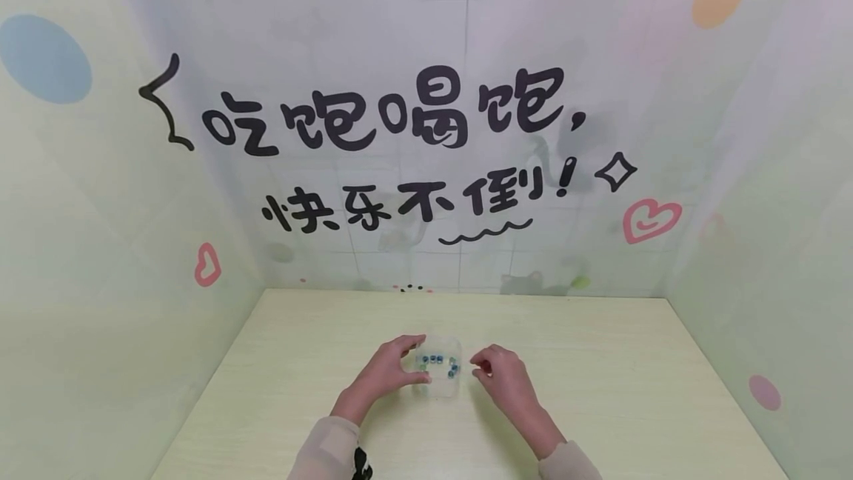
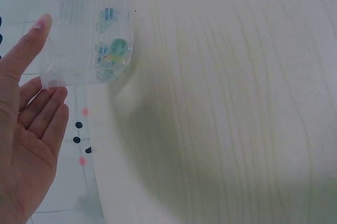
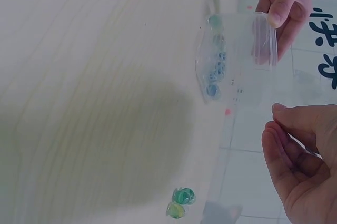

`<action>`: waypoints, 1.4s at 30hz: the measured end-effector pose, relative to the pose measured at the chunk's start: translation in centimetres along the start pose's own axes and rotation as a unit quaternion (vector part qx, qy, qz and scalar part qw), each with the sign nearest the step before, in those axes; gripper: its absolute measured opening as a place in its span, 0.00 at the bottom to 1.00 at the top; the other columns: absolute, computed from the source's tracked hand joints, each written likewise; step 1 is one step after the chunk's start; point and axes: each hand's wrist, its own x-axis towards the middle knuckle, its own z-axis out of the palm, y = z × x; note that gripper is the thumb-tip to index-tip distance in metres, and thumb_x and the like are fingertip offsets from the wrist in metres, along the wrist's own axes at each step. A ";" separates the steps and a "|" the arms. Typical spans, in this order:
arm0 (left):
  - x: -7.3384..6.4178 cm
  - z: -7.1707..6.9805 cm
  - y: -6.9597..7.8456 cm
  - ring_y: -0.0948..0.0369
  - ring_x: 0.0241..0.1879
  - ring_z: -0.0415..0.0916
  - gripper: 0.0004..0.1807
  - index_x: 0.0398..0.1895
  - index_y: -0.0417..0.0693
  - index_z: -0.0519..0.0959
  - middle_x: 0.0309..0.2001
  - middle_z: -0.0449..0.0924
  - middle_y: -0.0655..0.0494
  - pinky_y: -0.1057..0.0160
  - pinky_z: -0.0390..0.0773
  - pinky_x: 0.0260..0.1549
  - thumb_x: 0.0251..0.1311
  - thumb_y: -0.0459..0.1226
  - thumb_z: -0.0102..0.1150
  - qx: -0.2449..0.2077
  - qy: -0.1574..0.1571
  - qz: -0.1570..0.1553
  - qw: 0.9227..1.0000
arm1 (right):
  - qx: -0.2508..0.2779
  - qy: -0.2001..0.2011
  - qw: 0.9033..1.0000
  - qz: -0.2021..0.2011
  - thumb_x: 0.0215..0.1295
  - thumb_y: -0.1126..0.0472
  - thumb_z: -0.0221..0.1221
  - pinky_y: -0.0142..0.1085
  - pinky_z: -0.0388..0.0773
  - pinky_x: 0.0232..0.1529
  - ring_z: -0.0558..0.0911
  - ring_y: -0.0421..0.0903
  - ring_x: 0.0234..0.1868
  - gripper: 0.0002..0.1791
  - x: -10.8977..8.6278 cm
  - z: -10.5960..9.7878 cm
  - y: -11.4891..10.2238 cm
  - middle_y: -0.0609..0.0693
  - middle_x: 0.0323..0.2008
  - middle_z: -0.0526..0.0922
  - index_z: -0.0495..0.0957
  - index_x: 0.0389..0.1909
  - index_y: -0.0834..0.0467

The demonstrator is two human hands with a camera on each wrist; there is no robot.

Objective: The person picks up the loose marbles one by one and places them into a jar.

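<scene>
A clear plastic box (image 1: 439,389) with rounded corners stands on the pale table, blue and green glass marbles (image 1: 436,359) lying along its bottom. My left hand (image 1: 389,367) grips it from the left near the rim, thumb on the near side and fingers on the far side. To the right of the box is my right hand (image 1: 504,380), apart from it. Its thumb and fingertips are loosely bent toward each other, and nothing shows between them in the right wrist view.
Two more marbles, one green (image 3: 184,196) and one yellow-green (image 3: 176,210), lie on the table in the right wrist view. The wood-grain table (image 1: 600,391) meets a printed backdrop (image 1: 346,265) along its back and sides.
</scene>
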 end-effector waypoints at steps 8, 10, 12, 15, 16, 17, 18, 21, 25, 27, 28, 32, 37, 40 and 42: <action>0.1 -0.1 0.3 0.40 0.65 0.72 0.42 0.70 0.40 0.69 0.68 0.71 0.39 0.45 0.77 0.64 0.52 0.43 0.76 -0.008 -0.001 -0.010 1.000 | -0.003 0.002 1.000 0.000 0.53 0.69 0.71 0.27 0.82 0.31 0.81 0.38 0.30 0.07 0.0 -0.2 0.8 0.47 0.30 0.84 0.86 0.33 0.57; 0.1 -0.2 0.4 0.40 0.65 0.72 0.42 0.70 0.40 0.69 0.68 0.72 0.39 0.44 0.77 0.64 0.52 0.43 0.76 -0.009 -0.001 -0.011 1.000 | -0.002 0.003 1.000 0.002 0.53 0.70 0.71 0.27 0.82 0.31 0.80 0.38 0.30 0.07 0.0 -0.3 1.0 0.47 0.30 0.84 0.86 0.33 0.58; 0.1 -0.2 0.4 0.40 0.65 0.72 0.42 0.69 0.40 0.69 0.67 0.72 0.40 0.44 0.77 0.63 0.52 0.43 0.76 -0.007 -0.001 -0.011 1.000 | 0.000 0.002 1.000 0.004 0.53 0.70 0.71 0.27 0.82 0.31 0.80 0.38 0.30 0.07 0.0 -0.4 1.2 0.47 0.30 0.84 0.86 0.33 0.58; 0.1 -0.2 0.4 0.40 0.64 0.72 0.42 0.69 0.40 0.69 0.67 0.72 0.40 0.44 0.77 0.63 0.52 0.44 0.76 -0.003 0.000 -0.009 1.000 | 0.000 0.005 1.000 0.006 0.53 0.70 0.71 0.27 0.81 0.31 0.80 0.38 0.30 0.07 -0.2 -0.4 1.5 0.47 0.30 0.84 0.86 0.33 0.58; 0.0 -0.2 0.4 0.40 0.64 0.72 0.42 0.69 0.40 0.70 0.67 0.72 0.40 0.44 0.77 0.63 0.52 0.44 0.76 -0.003 0.000 -0.008 1.000 | 0.000 0.006 1.000 0.005 0.52 0.70 0.71 0.27 0.81 0.31 0.80 0.38 0.30 0.08 -0.2 -0.4 1.6 0.47 0.30 0.84 0.86 0.33 0.58; 0.0 -0.2 0.3 0.41 0.64 0.72 0.42 0.69 0.40 0.70 0.67 0.72 0.40 0.44 0.77 0.63 0.52 0.44 0.76 -0.002 0.000 -0.007 1.000 | 0.000 0.007 1.000 0.005 0.52 0.70 0.71 0.27 0.81 0.31 0.80 0.38 0.30 0.08 -0.2 -0.4 1.7 0.47 0.30 0.84 0.86 0.33 0.58; 0.0 -0.2 0.3 0.41 0.64 0.72 0.42 0.69 0.40 0.70 0.67 0.72 0.40 0.44 0.77 0.63 0.52 0.44 0.76 -0.003 0.000 -0.007 1.000 | 0.000 0.009 1.000 0.007 0.52 0.70 0.71 0.27 0.81 0.31 0.80 0.38 0.29 0.08 -0.3 -0.4 1.7 0.47 0.30 0.84 0.86 0.33 0.58; -0.1 -0.3 0.3 0.41 0.64 0.72 0.42 0.69 0.40 0.70 0.67 0.72 0.40 0.44 0.78 0.62 0.52 0.43 0.75 -0.004 0.000 -0.004 1.000 | 0.001 0.013 1.000 0.006 0.52 0.70 0.71 0.27 0.81 0.30 0.80 0.38 0.29 0.08 -0.4 -0.4 1.9 0.47 0.29 0.84 0.86 0.32 0.58; -0.2 -0.3 0.4 0.40 0.64 0.72 0.41 0.69 0.40 0.70 0.67 0.72 0.40 0.44 0.78 0.62 0.52 0.43 0.76 -0.007 -0.001 -0.001 1.000 | 0.003 0.017 1.000 0.009 0.52 0.70 0.71 0.27 0.81 0.30 0.79 0.38 0.29 0.07 -0.5 -0.4 2.1 0.47 0.29 0.84 0.86 0.32 0.58; -0.2 -0.3 0.4 0.40 0.64 0.72 0.42 0.69 0.40 0.70 0.67 0.72 0.40 0.44 0.77 0.62 0.52 0.43 0.75 -0.008 -0.001 -0.002 1.000 | 0.000 0.021 1.000 0.006 0.52 0.70 0.71 0.28 0.81 0.30 0.80 0.38 0.29 0.07 -0.5 -0.4 2.2 0.47 0.30 0.84 0.86 0.32 0.58; -0.2 -0.3 0.4 0.40 0.64 0.72 0.42 0.69 0.40 0.70 0.68 0.72 0.40 0.44 0.77 0.63 0.52 0.43 0.75 -0.008 -0.001 -0.003 1.000 | 0.000 0.022 1.000 0.007 0.52 0.70 0.71 0.28 0.81 0.31 0.80 0.39 0.30 0.07 -0.6 -0.4 2.3 0.47 0.30 0.84 0.86 0.32 0.58; -0.5 -0.1 0.5 0.41 0.65 0.72 0.42 0.70 0.40 0.69 0.68 0.72 0.40 0.45 0.77 0.63 0.52 0.43 0.76 -0.007 0.000 -0.005 1.000 | -0.005 0.024 1.000 0.003 0.52 0.70 0.71 0.29 0.82 0.31 0.80 0.39 0.30 0.08 -0.8 -0.5 2.7 0.47 0.30 0.84 0.86 0.33 0.58; -0.7 0.2 0.6 0.41 0.65 0.72 0.42 0.69 0.40 0.69 0.68 0.72 0.40 0.45 0.77 0.64 0.52 0.43 0.76 -0.005 0.005 -0.006 1.000 | -0.009 0.027 1.000 0.001 0.52 0.69 0.71 0.29 0.82 0.31 0.80 0.39 0.31 0.08 -1.2 -0.7 3.2 0.47 0.30 0.84 0.86 0.33 0.58; -0.9 0.4 0.7 0.41 0.65 0.72 0.42 0.69 0.40 0.69 0.68 0.72 0.40 0.45 0.77 0.64 0.52 0.43 0.76 -0.007 0.007 -0.006 1.000 | -0.008 0.030 1.000 -0.004 0.52 0.70 0.71 0.29 0.82 0.31 0.80 0.40 0.31 0.08 -1.3 -0.9 3.5 0.47 0.30 0.84 0.85 0.33 0.58; -1.0 0.5 0.7 0.41 0.65 0.72 0.42 0.69 0.40 0.70 0.68 0.72 0.40 0.45 0.77 0.63 0.52 0.43 0.76 -0.007 0.008 -0.006 1.000 | -0.006 0.031 0.999 -0.005 0.52 0.70 0.71 0.30 0.82 0.32 0.80 0.41 0.31 0.08 -1.5 -1.1 3.7 0.48 0.30 0.85 0.85 0.33 0.59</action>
